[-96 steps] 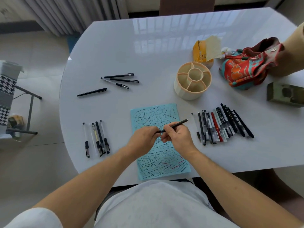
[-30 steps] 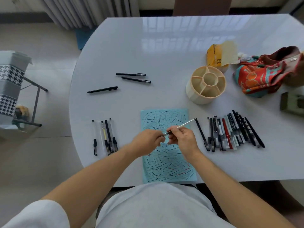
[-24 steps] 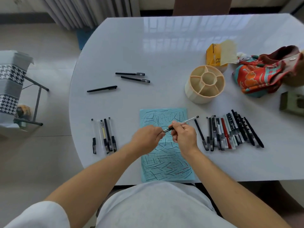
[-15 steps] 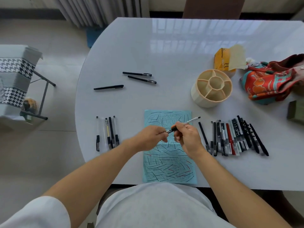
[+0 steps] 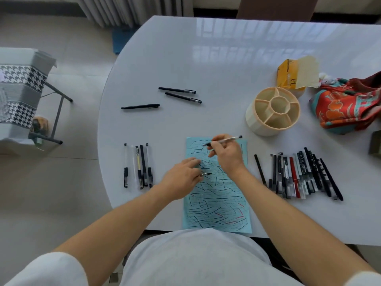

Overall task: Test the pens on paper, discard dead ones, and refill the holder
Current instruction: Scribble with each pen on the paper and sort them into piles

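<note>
A light blue paper covered in pen strokes lies at the table's near edge. My right hand grips a clear pen with its tip down on the top of the sheet. My left hand rests on the paper's left side and pinches the pen's black cap. The cream round holder stands empty at the right. A row of several pens lies right of the paper. Another small group lies to the left, and three black pens lie farther back.
A yellow tissue pack and a red patterned cloth bag sit behind and right of the holder. A dark box is at the right edge. A folding stool stands on the floor to the left of the white table.
The hands have separated: the cap came off in my left hand, which dropped onto the paper. My right hand turned the pen and brought its tip down on the sheet.
</note>
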{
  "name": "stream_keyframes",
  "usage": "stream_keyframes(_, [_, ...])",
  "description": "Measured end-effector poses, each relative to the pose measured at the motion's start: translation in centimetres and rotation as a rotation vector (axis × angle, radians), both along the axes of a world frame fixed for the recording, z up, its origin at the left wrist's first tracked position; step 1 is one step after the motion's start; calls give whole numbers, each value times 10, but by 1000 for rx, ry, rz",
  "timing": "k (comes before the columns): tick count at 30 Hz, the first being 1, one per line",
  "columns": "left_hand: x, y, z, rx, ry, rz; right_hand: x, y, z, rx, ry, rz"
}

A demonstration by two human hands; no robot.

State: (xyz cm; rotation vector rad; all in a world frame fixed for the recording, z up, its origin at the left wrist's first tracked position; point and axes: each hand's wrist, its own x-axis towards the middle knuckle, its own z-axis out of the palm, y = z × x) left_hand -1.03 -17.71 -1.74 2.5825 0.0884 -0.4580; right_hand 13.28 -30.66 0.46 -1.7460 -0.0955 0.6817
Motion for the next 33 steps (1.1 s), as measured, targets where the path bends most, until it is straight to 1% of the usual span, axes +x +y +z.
stream_keyframes(3, [-2, -2, 0, -10, -56, 36, -5, 28, -3, -125, -149, 135])
stream_keyframes(7, [-3, -4, -1, 4, -46, 39, -2, 37, -13, -298, -341, 291])
stream_keyframes(11, [-4, -4, -2, -12, -52, 49, 3, 37, -17, -345, -394, 325])
stream_keyframes(15, [-4, -4, -2, -41, -30, 73, 7, 37, -18, -323, -412, 235])
stream_keyframes(18, [-4, -4, -1, -51, -11, 81, 7, 35, -16, -283, -344, 201])
stream_keyframes(22, [0, -1, 3, -110, 8, 104, 4, 19, -4, -103, -139, 25])
stream_keyframes(26, [1, 3, 3, -176, -21, 201, -5, -16, 10, 96, 91, -56])
stream_keyframes(29, [-2, 4, 3, -172, -70, 249, -18, -38, 19, 131, 181, -49])
stream_keyframes(33, [-1, 1, 8, -142, -106, 234, -29, -50, 23, 128, 209, -29])
